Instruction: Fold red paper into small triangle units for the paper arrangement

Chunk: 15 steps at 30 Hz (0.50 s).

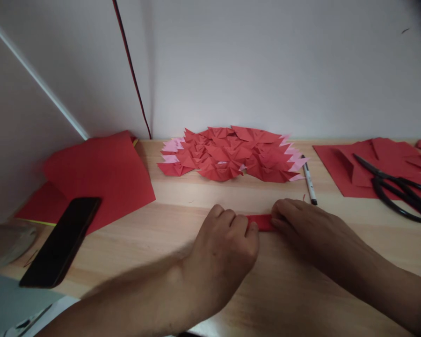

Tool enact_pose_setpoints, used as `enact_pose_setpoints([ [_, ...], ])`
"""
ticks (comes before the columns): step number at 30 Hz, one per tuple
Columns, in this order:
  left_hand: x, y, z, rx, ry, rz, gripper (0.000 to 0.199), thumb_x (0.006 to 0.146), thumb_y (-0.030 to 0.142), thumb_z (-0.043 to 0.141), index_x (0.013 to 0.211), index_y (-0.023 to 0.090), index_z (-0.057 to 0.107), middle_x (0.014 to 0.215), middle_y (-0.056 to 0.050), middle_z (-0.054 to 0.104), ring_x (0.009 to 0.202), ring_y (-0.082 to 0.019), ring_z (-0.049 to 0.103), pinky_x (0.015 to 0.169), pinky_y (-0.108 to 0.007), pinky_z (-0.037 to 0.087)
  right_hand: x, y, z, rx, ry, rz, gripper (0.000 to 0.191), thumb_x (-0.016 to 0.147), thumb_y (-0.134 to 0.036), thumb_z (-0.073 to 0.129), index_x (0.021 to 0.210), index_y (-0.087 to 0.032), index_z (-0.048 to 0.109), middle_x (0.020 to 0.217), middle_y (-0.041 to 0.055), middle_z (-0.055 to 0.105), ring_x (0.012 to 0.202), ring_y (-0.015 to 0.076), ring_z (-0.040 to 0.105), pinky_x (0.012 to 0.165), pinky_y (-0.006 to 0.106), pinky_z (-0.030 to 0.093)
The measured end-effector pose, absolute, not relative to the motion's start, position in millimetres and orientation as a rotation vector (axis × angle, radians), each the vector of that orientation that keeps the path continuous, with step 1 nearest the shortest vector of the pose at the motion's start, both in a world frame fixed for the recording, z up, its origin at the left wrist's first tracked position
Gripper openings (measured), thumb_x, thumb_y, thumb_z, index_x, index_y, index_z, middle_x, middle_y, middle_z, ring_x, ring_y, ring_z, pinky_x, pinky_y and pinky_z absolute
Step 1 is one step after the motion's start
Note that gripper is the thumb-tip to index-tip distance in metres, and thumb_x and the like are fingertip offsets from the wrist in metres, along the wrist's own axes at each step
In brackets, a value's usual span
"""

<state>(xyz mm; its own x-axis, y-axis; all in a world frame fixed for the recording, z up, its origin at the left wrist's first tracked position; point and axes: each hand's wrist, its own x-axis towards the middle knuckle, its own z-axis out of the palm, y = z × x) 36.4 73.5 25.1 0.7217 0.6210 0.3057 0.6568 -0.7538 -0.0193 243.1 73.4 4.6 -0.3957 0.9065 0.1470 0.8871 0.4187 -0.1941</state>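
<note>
Between my two hands a narrow folded strip of red paper (pixel 261 223) lies on the wooden table. My left hand (pixel 228 248) is closed over its left end, fingers curled and thumb side against the paper. At the strip's right end, my right hand (pixel 298 224) presses with its fingers held together. Both ends of the strip are hidden under the hands. Just beyond them, against the wall, sits a pile of folded red and pink paper pieces (pixel 228 152) with pointed tips. A white marker with a black end (pixel 310 182) lies beside my right hand.
Black-handled scissors (pixel 400 185) rest on red paper sheets (pixel 333 168) at the right. On the left, a black phone (pixel 61 241) overlaps a large red sheet (pixel 105 178), near a clear container (pixel 10 241) at the table's edge. A dark cable (pixel 133 70) runs down the wall.
</note>
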Motion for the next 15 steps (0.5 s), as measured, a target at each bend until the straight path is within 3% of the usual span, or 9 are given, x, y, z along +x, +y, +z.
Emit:
enact_pose_setpoints([
  [15,42,61,25,-2.73,-0.964,-0.292,0.017,0.085,0.01,0.051,0.095,0.01,0.065,0.074,-0.005,0.056,0.069,-0.02,0.053,0.059,-0.035,0.041,234,69,7,-1.571,-2.474,-0.024,0.022,0.089,-0.014,0.035,0.07,-0.023,0.039,0.065,0.0011,0.05,0.058,0.017,0.051,0.054,0.028,0.035],
])
